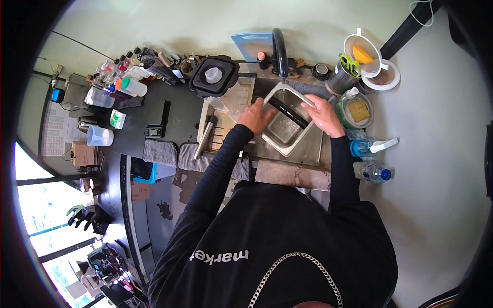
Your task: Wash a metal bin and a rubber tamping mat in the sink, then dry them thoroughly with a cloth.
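A rectangular stainless steel pan (285, 150) is tilted over the metal sink (314, 154), under the black faucet (280, 50). Water runs from the spout into it. Inside the pan lies a glossy black bar-shaped object (289, 112), set diagonally. My right hand (325, 115) grips the pan's right rim, thumb over the edge. At the left rim is my left hand (257, 117), its fingertips beside the upper end of the black object; whether it grips the rim or the object is not plain.
Left of the sink, a drying tray (208, 115) holds a clear blender jar with a black lid (214, 76). A sponge (358, 110) in a bowl, a blue spray bottle (362, 147) and a plastic bottle (371, 171) line the right side. Scissors (349, 65) stand in a metal container (338, 80).
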{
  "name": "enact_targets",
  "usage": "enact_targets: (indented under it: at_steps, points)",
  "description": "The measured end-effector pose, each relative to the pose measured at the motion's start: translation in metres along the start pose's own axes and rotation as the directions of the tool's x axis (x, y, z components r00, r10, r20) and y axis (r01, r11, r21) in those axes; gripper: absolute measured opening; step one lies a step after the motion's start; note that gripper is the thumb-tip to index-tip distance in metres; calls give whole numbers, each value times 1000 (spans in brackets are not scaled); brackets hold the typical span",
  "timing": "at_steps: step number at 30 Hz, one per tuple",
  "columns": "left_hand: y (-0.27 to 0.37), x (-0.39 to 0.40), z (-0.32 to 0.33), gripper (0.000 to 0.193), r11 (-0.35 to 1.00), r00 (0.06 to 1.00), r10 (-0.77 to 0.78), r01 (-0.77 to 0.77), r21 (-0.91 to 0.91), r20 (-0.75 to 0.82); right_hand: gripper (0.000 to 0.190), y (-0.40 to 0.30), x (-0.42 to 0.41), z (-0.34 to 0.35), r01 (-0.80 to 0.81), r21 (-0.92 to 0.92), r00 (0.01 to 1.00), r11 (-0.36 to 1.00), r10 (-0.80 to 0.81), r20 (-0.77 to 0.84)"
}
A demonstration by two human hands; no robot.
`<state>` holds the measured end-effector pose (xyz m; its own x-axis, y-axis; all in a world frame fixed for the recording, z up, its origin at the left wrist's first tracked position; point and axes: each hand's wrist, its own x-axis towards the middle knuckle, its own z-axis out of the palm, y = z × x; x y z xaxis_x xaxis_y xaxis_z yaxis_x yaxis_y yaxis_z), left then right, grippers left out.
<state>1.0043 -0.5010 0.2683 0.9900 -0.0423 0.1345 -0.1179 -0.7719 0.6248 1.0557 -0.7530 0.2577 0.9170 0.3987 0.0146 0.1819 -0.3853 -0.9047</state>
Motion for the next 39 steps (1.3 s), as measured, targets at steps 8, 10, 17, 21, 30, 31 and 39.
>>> enact_targets:
  at_steps: [8,10,17,21,30,31,39]
  points:
    - [-9,-19,37,37,977,978,-202,205,-63,49,63,3,-18,7,-312,20,947,950,313,-71]
    - [-14,-31,43,38,944,955,-286,296,-149,83,48,3,-34,13,-452,316,892,834,424,157]
    - [-26,-31,49,52,795,869,-445,494,-352,215,25,7,-43,-11,-332,73,940,941,323,110]
    - [-37,-3,46,59,954,983,-175,185,-238,62,18,11,-35,-35,-417,58,895,907,399,197]
    - [5,51,49,51,973,955,-67,-2,230,290,17,-15,-20,-46,-381,-84,913,921,389,125]
    - [10,60,53,61,946,928,-120,-1,325,353,17,-18,-20,-49,-338,-120,930,933,351,106]
    - [-7,61,56,55,1000,908,-1,10,-19,420,34,4,-19,-36,-102,-204,987,974,72,-147]
